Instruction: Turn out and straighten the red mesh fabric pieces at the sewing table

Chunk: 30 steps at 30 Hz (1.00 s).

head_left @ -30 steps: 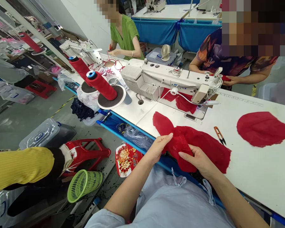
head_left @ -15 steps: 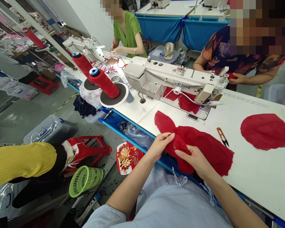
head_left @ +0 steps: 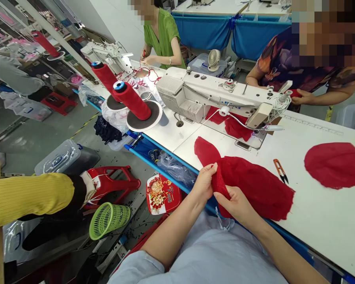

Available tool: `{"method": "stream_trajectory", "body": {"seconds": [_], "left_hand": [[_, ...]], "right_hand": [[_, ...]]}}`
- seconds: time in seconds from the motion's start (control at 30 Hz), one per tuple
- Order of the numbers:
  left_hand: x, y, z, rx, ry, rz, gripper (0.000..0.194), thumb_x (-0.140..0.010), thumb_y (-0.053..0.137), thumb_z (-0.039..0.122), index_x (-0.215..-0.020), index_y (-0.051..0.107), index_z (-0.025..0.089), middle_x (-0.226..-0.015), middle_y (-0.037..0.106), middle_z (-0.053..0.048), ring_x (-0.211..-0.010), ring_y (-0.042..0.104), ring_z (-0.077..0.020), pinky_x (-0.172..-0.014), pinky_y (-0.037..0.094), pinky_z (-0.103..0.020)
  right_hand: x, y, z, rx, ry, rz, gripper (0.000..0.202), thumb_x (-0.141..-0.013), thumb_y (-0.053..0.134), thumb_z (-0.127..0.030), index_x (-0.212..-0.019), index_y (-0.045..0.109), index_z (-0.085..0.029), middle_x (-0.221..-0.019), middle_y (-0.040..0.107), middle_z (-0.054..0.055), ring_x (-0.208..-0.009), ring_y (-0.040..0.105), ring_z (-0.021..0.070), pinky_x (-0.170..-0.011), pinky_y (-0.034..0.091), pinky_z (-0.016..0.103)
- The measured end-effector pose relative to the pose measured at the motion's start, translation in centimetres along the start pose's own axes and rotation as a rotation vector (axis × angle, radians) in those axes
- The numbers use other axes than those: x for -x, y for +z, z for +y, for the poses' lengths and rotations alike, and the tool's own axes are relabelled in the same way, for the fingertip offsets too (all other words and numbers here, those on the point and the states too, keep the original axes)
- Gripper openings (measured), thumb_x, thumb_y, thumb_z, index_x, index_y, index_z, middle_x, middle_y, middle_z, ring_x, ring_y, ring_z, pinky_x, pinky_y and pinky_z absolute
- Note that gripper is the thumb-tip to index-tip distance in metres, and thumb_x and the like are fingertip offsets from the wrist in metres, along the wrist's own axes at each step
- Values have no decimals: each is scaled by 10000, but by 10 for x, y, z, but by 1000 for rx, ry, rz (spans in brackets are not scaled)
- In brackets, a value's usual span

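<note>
Between my two hands a piece of red fabric (head_left: 251,183) is pinched at its folded edge, near the front edge of the white table. My left hand (head_left: 206,180) grips the fold's upper end, thumb on top. Lower down the same edge, my right hand (head_left: 232,202) is closed on the cloth. The rest of the fabric lies spread to the right on the table, with a smaller red flap (head_left: 206,151) behind my left hand. Orange-handled thread snips (head_left: 280,170) lie just beyond the fabric. Another red piece (head_left: 335,165) rests flat at the right.
Behind the fabric stands a white sewing machine (head_left: 219,92) with red cloth under it. Red thread cones (head_left: 134,103) are at the left. Two people sit across the table; a yellow sleeve (head_left: 32,197) shows at left. A green basket (head_left: 109,221) is on the floor.
My hands have drawn the fabric's edge into a narrower, more upright fold. My right hand has shifted slightly down. The whole view has moved a little.
</note>
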State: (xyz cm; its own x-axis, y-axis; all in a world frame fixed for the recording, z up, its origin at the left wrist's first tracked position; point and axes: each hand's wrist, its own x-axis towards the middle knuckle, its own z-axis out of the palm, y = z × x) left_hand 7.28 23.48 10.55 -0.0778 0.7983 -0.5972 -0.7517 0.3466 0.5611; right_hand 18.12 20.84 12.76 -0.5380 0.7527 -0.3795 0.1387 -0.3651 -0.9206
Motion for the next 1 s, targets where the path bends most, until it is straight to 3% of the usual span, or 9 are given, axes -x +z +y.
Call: {"method": "stream_trajectory", "body": {"seconds": [0.2, 0.3, 0.43, 0.53, 0.67, 0.83, 1.0], "left_hand": [[-4, -7, -1, 18, -79, 12, 362, -455, 857, 317, -581, 567, 140, -483, 554, 24, -446, 451, -73, -514, 355, -234], [1, -13, 3, -5, -84, -22, 332, -524, 833, 342, -672, 616, 139, -555, 607, 7, -499, 520, -104, -574, 403, -249], [11, -20, 12, -108, -160, -157, 381, -644, 749, 482, -764, 648, 135, -648, 655, -35, -596, 594, -149, -635, 437, -271], [15, -22, 16, -167, -130, -193, 357, -631, 774, 440, -739, 637, 129, -648, 644, -24, -565, 568, -113, -589, 411, -234], [15, -21, 16, -154, -77, -144, 320, -599, 806, 373, -691, 614, 134, -603, 606, 11, -502, 510, -70, -527, 367, -207], [13, -16, 9, -56, -20, -29, 334, -529, 836, 353, -669, 622, 139, -589, 607, 14, -520, 523, -84, -557, 389, -222], [5, -16, 1, 24, -45, 32, 339, -458, 866, 284, -617, 608, 132, -566, 607, 13, -512, 523, -84, -564, 396, -224]], "right_hand": [[0, -2, 4, -20, 27, -51, 461, -723, 619, -506, -571, 287, -224, -480, 258, -78, -453, 223, 71, -422, 165, 232], [-2, -10, 4, -90, 64, -28, 410, -732, 628, -519, -609, 399, -202, -508, 337, -64, -471, 287, 83, -432, 233, 232], [-2, -19, 4, -206, 86, 36, 369, -707, 677, -517, -697, 567, -165, -589, 505, -22, -545, 420, 122, -498, 353, 256], [-1, -21, 5, -215, 98, 20, 385, -685, 698, -527, -723, 614, -153, -608, 541, -14, -558, 448, 132, -513, 372, 265], [1, -18, 5, -195, 108, -25, 380, -701, 688, -527, -729, 568, -168, -558, 451, -46, -514, 382, 108, -480, 325, 252], [3, -9, 3, -87, 64, -74, 436, -712, 656, -536, -612, 393, -202, -526, 305, -72, -494, 253, 80, -447, 216, 235], [5, -1, 5, 6, 32, -81, 508, -694, 640, -573, -574, 297, -219, -504, 264, -76, -486, 218, 74, -442, 166, 238]]}}
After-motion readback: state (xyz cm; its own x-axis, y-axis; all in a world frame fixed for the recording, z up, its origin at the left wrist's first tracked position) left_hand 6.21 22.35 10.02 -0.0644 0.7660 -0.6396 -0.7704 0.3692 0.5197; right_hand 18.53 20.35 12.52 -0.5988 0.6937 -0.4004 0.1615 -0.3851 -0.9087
